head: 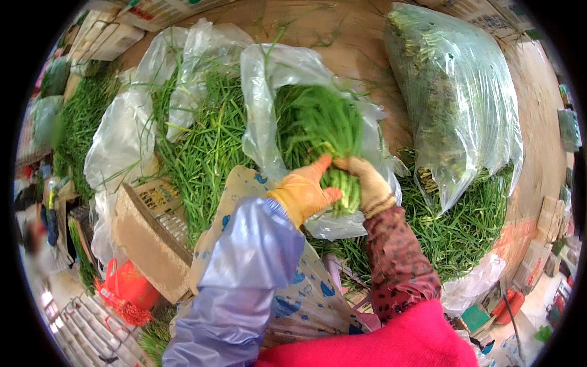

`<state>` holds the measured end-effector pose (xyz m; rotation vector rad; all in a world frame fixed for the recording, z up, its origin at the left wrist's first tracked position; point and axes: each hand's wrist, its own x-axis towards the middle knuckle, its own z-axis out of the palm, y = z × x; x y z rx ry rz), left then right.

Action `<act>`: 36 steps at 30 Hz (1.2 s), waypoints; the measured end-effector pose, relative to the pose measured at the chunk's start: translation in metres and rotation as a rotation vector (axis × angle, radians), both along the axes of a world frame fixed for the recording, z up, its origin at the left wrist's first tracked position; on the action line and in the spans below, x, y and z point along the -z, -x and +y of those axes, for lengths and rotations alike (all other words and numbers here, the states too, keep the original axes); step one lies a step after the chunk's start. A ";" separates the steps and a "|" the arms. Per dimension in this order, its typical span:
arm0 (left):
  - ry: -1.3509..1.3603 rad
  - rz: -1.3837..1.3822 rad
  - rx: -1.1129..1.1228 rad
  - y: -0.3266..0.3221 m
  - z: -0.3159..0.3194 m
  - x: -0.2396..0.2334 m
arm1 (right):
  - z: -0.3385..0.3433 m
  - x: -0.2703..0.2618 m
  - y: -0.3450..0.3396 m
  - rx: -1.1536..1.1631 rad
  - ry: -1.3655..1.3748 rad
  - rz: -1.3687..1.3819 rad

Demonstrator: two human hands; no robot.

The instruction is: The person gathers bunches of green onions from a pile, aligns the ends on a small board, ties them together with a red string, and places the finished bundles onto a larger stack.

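A bunch of long green leafy stalks (344, 183), like garlic chives, stands between my two hands, its pale stem ends towards me and its leaves blurred. My left hand (305, 186), in an orange rubber glove, rests against the bunch's left side with thumb and fingers spread apart. In a beige knit glove, my right hand (367, 181) is closed around the bunch from the right. Beneath lies an opened clear plastic bag (259, 110) with more greens inside. A patterned apron (293, 303) covers my lap.
Loose greens (211, 124) are heaped at left, beside a foam-edged crate (142, 238). A large clear bag packed with bundled greens (458, 101) lies at upper right, above another loose heap (458, 238). A red bag (130, 284) sits at lower left.
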<state>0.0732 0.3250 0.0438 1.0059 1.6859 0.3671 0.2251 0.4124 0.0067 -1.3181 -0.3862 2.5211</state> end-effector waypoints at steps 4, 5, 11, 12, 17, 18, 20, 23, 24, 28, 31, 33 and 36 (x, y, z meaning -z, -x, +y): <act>-0.184 -0.429 -0.602 0.010 -0.045 -0.054 | -0.022 0.005 -0.027 -0.237 -0.153 -0.161; -0.138 -0.530 -0.690 0.015 -0.058 -0.063 | -0.032 0.032 -0.041 -0.312 -0.090 -0.330; 0.046 -0.947 -1.114 -0.004 -0.135 -0.082 | -0.073 -0.021 -0.052 -0.283 0.265 -0.087; 0.128 -0.872 -1.132 -0.016 -0.130 -0.090 | -0.074 -0.041 -0.051 -0.280 0.239 -0.055; 0.188 -0.791 -0.910 -0.050 -0.121 -0.094 | -0.089 -0.138 -0.045 -0.470 0.017 0.044; 0.105 -0.862 -0.932 -0.056 -0.121 -0.100 | -0.094 -0.152 -0.043 -0.522 -0.051 0.084; -0.184 -0.836 -0.942 -0.066 -0.126 -0.089 | -0.110 -0.174 -0.040 -0.711 -0.373 0.051; -0.287 -0.880 -1.048 -0.050 -0.144 -0.098 | -0.142 -0.207 -0.022 -1.093 -0.906 -0.498; -0.344 -0.929 -1.097 -0.042 -0.152 -0.103 | -0.148 -0.212 -0.019 -1.103 -1.031 -0.453; -0.585 -1.100 -1.237 -0.012 -0.179 -0.133 | -0.166 -0.261 0.022 -1.321 -1.295 -0.495; -0.730 -1.102 -1.295 0.015 -0.211 -0.166 | -0.185 -0.291 0.058 -1.423 -1.392 -0.279; -0.842 -1.009 -1.248 0.039 -0.241 -0.184 | -0.186 -0.306 0.065 -1.169 -1.612 0.073; -1.006 -0.781 -1.204 0.055 -0.265 -0.218 | -0.162 -0.317 0.089 -0.851 -1.533 -0.044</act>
